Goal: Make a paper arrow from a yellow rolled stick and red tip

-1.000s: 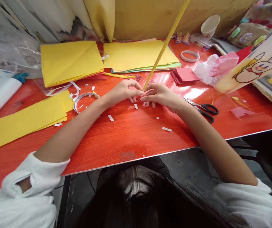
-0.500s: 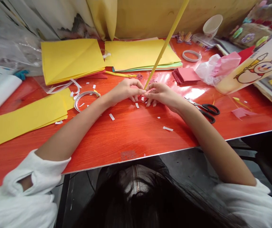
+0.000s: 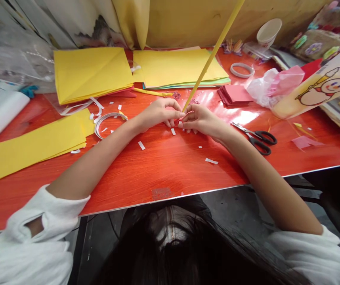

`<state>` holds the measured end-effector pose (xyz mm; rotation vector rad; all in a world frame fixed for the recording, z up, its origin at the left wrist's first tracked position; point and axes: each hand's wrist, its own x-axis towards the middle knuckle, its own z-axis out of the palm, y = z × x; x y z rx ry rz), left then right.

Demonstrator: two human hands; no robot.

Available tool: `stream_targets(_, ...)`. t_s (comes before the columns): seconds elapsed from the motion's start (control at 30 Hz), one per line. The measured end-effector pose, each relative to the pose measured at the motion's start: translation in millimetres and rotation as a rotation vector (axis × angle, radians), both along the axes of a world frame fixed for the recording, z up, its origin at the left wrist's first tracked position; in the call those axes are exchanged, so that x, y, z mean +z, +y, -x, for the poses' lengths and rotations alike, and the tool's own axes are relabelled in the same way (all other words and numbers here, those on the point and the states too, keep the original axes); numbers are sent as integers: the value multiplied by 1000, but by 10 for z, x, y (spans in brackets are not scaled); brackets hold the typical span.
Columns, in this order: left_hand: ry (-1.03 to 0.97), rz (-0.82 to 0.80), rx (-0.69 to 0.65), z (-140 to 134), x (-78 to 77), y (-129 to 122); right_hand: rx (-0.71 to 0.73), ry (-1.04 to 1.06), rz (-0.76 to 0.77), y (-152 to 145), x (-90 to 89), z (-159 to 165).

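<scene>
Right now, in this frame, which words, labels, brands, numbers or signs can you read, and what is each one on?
No text can be read.
Tape roll: marks on its ring, too small to read.
Paper cup: a faint print, too blurred to read.
Pale container at right: a clear snowman drawing; the small dark marks above it are too blurred to read.

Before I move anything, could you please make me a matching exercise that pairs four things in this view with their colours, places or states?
Things:
1. Scissors
2. Yellow stick
3. Cup
4. Square paper stack

Descriptions:
A. White and tilted, towards the back
B. Red, lying flat on the table
C. Black-handled, beside the right forearm
D. Slanting upwards from the fingers

Pairs: 1-C, 2-D, 3-A, 4-B
</scene>
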<state>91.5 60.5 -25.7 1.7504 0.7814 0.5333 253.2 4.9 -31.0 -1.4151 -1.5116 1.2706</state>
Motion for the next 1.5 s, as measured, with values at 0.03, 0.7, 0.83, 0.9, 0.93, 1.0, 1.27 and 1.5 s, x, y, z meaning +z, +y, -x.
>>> stream_targets(0.03,0,1,-1,-2,-1,1,7,1,3,1,6,-3)
stream_targets(0.7,7,-237,-96,-13,125,-27,4,173,151,-49,107,-106)
stream_targets(0.83,40,-413,-115,-8,139,-37,102,201,214,-76,100,-157)
stream_targets(0.9,43,-481,-91,-7,136,-40,134,211,220,-91,107,-174)
stream_targets(0.93,40,-514,-77,-5,141,-41,149,224,220,-97,114,-179)
stream_targets(1.0,31,-584,-44,2,163,-42,162,263,211,-108,130,-181)
stream_targets(1.27,17,-851,119,30,243,-146,11,327,-7,-217,190,-52)
stream_targets(1.5,146,-1139,182,88,327,-335,-43,309,-234,-323,246,55)
